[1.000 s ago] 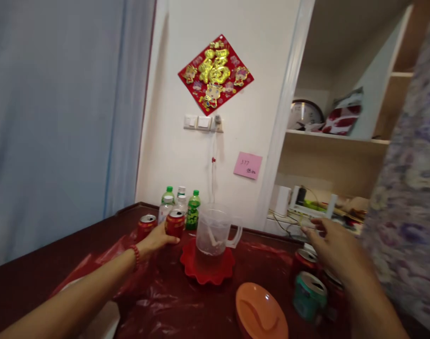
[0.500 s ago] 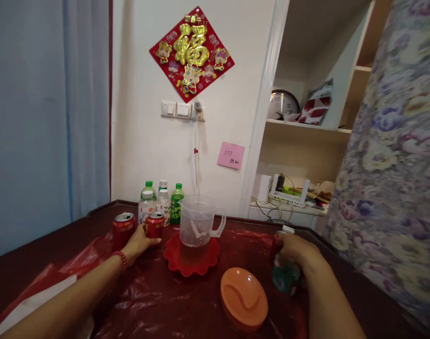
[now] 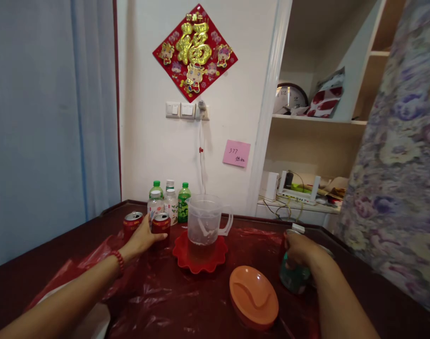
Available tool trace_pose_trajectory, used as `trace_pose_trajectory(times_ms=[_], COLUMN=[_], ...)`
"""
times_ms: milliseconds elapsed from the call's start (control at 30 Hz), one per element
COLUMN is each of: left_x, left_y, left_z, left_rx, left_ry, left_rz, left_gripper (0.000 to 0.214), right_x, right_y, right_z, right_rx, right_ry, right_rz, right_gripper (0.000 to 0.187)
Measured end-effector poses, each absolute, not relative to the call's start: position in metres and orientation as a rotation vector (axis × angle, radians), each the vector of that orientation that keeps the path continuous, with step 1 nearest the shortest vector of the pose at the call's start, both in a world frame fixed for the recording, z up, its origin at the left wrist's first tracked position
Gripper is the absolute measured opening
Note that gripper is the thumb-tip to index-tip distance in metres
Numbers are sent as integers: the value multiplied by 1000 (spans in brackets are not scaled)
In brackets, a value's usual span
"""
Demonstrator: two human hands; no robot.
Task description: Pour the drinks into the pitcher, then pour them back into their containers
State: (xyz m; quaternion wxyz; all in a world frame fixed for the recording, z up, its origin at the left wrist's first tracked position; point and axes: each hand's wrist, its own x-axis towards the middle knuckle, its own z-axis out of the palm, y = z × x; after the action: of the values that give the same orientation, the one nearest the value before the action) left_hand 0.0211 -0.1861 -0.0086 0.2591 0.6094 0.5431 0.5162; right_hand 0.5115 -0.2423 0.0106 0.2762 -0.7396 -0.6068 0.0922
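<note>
My left hand (image 3: 141, 239) is wrapped round a red can (image 3: 162, 226) standing on the table; a red bead bracelet is on that wrist. A second red can (image 3: 131, 222) stands just left of it. My right hand (image 3: 301, 249) is closed over the top of a green can (image 3: 293, 278) at the right. Between the hands a clear plastic jug (image 3: 205, 220) with a little liquid stands on a red scalloped plate (image 3: 200, 254). An orange oval dish (image 3: 253, 296) lies in front.
Several drink bottles (image 3: 170, 203) stand at the back by the wall. A red plastic sheet (image 3: 172, 301) covers the dark table. A flowered curtain (image 3: 402, 165) hangs at the right, a blue curtain at the left. Shelves hold a clock and a router.
My right hand came down from the air onto the green can and closed on it. The left hand stayed on the red can. The view shifted slightly.
</note>
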Motion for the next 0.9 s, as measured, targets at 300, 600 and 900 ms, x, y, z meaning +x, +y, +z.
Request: trace_pose_trajectory(times_ms=[300,600,900], left_x=[77,174,156], left_y=[-256,-318,-325], left_z=[29,10,-5], left_rx=[1627,1083,736], left_ry=[1263,544,470], left_rz=[1386,1018,993], left_gripper=[91,71,38], right_x=[478,391,351], right_y=[-285,-313,-313], right_z=[77,100,91], right_rx=[-1833,-1291,-1043], right_ry=[-1875,-2107,-2022], right_rz=[180,532,691], right_gripper=[21,29,36])
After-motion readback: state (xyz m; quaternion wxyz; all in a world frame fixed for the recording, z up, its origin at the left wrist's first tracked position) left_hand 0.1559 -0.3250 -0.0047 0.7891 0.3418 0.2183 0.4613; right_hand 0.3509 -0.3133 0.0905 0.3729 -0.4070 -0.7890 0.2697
